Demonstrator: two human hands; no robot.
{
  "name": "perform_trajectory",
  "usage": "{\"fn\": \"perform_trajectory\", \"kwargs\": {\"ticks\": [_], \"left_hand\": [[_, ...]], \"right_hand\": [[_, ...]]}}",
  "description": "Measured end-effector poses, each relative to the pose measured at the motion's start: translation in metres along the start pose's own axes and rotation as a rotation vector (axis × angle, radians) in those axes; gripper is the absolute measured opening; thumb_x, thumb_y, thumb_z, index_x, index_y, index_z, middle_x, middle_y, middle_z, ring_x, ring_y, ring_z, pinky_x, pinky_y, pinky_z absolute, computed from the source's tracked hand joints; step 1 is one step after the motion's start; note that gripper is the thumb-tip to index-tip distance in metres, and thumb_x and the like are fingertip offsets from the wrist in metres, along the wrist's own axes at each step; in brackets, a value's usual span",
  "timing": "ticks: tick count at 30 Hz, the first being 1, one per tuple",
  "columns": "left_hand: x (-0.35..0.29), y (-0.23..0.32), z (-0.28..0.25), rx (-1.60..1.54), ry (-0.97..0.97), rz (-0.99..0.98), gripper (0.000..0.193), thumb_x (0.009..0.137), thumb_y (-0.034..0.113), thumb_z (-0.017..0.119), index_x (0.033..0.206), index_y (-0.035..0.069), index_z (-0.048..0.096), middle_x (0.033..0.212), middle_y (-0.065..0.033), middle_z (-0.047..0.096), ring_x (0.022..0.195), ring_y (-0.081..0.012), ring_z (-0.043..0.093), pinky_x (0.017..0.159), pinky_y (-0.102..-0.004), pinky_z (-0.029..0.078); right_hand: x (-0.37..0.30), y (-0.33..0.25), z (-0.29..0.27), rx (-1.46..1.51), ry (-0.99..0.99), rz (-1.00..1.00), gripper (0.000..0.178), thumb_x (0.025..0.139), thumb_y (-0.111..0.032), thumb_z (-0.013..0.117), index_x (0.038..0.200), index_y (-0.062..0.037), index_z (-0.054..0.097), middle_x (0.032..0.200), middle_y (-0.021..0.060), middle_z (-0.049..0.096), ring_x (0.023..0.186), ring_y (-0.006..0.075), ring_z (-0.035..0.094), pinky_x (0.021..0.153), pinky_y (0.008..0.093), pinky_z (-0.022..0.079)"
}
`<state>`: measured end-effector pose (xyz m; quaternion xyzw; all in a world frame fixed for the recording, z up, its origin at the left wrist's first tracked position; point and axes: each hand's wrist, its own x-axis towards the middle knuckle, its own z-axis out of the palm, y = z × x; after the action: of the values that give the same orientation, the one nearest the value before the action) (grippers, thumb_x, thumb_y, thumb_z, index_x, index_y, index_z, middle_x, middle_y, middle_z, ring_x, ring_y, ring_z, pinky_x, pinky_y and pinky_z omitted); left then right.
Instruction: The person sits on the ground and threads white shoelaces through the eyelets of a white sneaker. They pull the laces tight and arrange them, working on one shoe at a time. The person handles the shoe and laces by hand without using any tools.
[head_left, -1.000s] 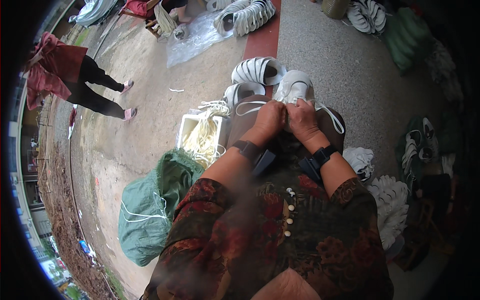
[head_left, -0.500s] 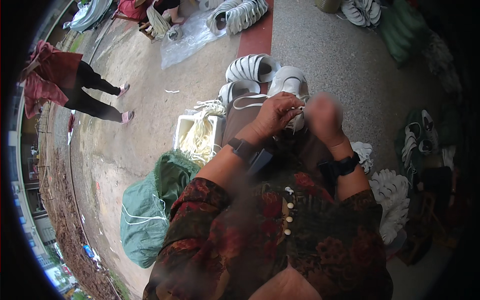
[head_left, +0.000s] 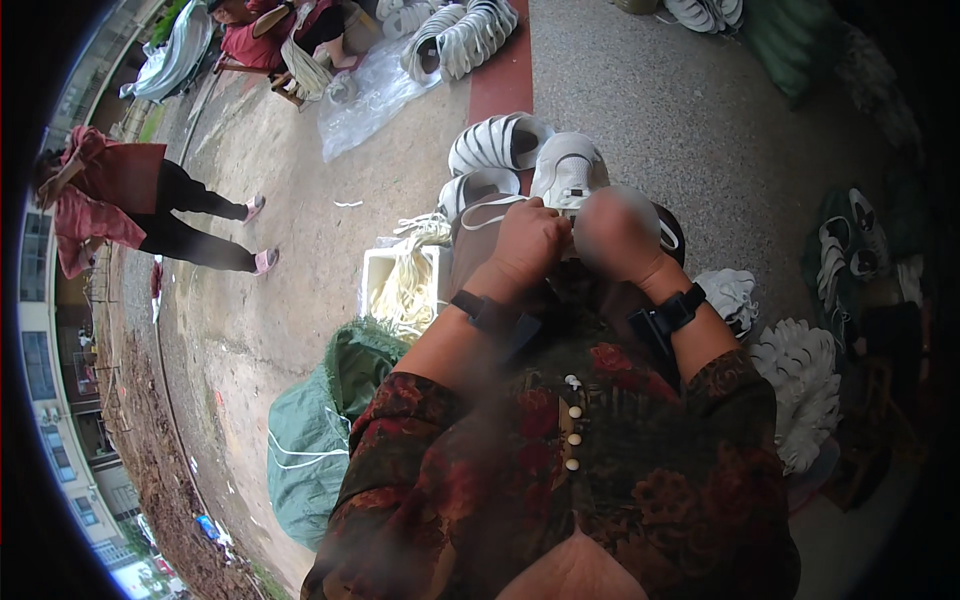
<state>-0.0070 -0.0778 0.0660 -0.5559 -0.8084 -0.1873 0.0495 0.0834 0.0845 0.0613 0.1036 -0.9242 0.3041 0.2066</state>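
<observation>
A pale grey-white sneaker (head_left: 568, 170) rests on my lap, its toe pointing away from me. My left hand (head_left: 530, 240) is closed at the shoe's opening, pinching a white shoelace (head_left: 490, 207) that loops out to its left. Close beside it, my right hand (head_left: 622, 240) is curled like a fist over the shoe's near right part. A blur covers most of its fingers, and a loop of lace stands out at its right side. The hands hide the shoe's heel end and most of the lacing.
Nested white shoe uppers (head_left: 495, 143) lie beyond my knees. To my left stand a white box (head_left: 378, 265) of cream laces and a green sack (head_left: 310, 450). More uppers (head_left: 800, 385) are piled at right. One person (head_left: 115, 190) stands at far left; another (head_left: 262, 40) sits at the back.
My hands have come nearer to me and lower on the shoe, still close together. A lace loop now shows right of my right hand. The whole view has shifted slightly.
</observation>
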Motion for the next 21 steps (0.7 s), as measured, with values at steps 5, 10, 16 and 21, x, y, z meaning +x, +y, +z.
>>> {"fn": "perform_trajectory", "kwargs": {"ticks": [5, 10, 16, 21], "left_hand": [[0.006, 0.01, -0.004, 0.111, -0.071, -0.091, 0.012, 0.067, 0.019, 0.062, 0.06, 0.009, 0.063, 0.063, -0.0094, 0.061, 0.065, -0.0266, 0.058, 0.059, -0.0385, 0.046], [0.017, 0.025, -0.007, 0.223, -0.184, -0.214, 0.01, 0.06, 0.022, 0.063, 0.059, 0.012, 0.065, 0.063, -0.0097, 0.063, 0.065, -0.0262, 0.061, 0.058, -0.0377, 0.046], [0.026, 0.031, -0.018, 0.157, -0.358, -0.327, 0.016, 0.069, 0.019, 0.059, 0.065, 0.006, 0.067, 0.067, -0.0166, 0.063, 0.066, -0.0333, 0.063, 0.061, -0.0424, 0.049], [0.035, 0.034, -0.022, 0.138, -0.479, -0.435, 0.019, 0.071, 0.021, 0.058, 0.07, 0.005, 0.068, 0.072, -0.0179, 0.064, 0.07, -0.0334, 0.064, 0.063, -0.0418, 0.051]], "right_hand": [[-0.003, 0.013, 0.011, 0.604, 0.13, 0.476, 0.007, 0.082, -0.003, 0.055, 0.077, -0.002, 0.059, 0.063, 0.0052, 0.056, 0.056, 0.0123, 0.05, 0.054, 0.0275, 0.042], [-0.006, 0.02, 0.014, 0.808, 0.214, 0.685, 0.013, 0.085, -0.002, 0.051, 0.073, -0.0016, 0.056, 0.059, -0.0004, 0.054, 0.054, 0.0062, 0.047, 0.051, 0.0222, 0.038], [-0.009, 0.02, 0.015, 0.921, 0.253, 0.724, 0.012, 0.085, -0.003, 0.052, 0.073, -0.0026, 0.054, 0.059, 0.0004, 0.054, 0.053, 0.0069, 0.048, 0.049, 0.0225, 0.038], [-0.011, 0.022, 0.017, 0.994, 0.261, 0.789, 0.012, 0.085, -0.005, 0.052, 0.073, -0.0032, 0.055, 0.059, 0.0009, 0.055, 0.052, 0.0067, 0.048, 0.047, 0.0222, 0.038]]}}
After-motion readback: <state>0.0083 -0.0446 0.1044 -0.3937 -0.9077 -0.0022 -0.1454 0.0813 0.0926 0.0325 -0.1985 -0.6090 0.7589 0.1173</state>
